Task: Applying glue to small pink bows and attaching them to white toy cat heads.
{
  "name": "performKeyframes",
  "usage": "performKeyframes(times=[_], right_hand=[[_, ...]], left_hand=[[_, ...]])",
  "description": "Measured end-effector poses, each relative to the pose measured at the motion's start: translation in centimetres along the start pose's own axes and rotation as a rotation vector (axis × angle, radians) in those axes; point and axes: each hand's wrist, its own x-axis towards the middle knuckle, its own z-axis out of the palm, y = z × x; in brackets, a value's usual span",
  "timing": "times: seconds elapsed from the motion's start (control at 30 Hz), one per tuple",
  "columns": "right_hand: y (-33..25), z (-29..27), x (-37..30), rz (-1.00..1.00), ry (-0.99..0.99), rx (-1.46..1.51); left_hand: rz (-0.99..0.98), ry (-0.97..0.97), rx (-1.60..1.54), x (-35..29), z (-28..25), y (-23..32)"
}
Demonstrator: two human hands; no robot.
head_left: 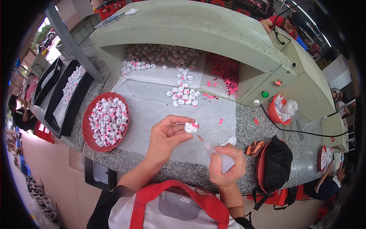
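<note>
Left hand [163, 134]: fingers pinched on a small white piece [189, 128] with a pink patch, out at the tips, to the right of my palm. Right hand [231, 162]: fingers wrapped round a translucent squeeze bottle [227, 163], thumb on the near side.

Key relation: bottle's long axis runs up-left from my right fingers, nozzle [201, 139] aimed at the piece's lower right side. Piece sits up-left of the right fingers, past the nozzle. Left hand is the nearer one, already on it. Tip is very close to the piece; touching or just short, I can't call it from this angle.

Around the fingers: white sheet [143, 124] on the worktop [245, 131] under both hands. Loose cluster of similar pieces [183, 96] beyond the left fingertips, red tray [87, 131] of them left of that hand. Few pink bits [220, 121] beyond the right fingers.

Writing: dark digits on my apron [152, 202], below and between the hands, upside down in view. Red marking on a pale green cabinet [335, 131], well right of the right fingers. No label visible on the bottle's exposed side.
</note>
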Motion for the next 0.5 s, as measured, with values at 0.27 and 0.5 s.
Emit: performKeyframes(times=[0.27, 0.5], right_hand=[[0.25, -0.23, 0.09, -0.010, 0.021, 0.003], [0.18, -0.90, 0.21, -0.012, 0.009, -0.008]], left_hand=[[-0.077, -0.036, -0.061, 0.08, -0.06, 0.16], [-0.057, -0.073, -0.049, 0.22, -0.04, 0.00]])
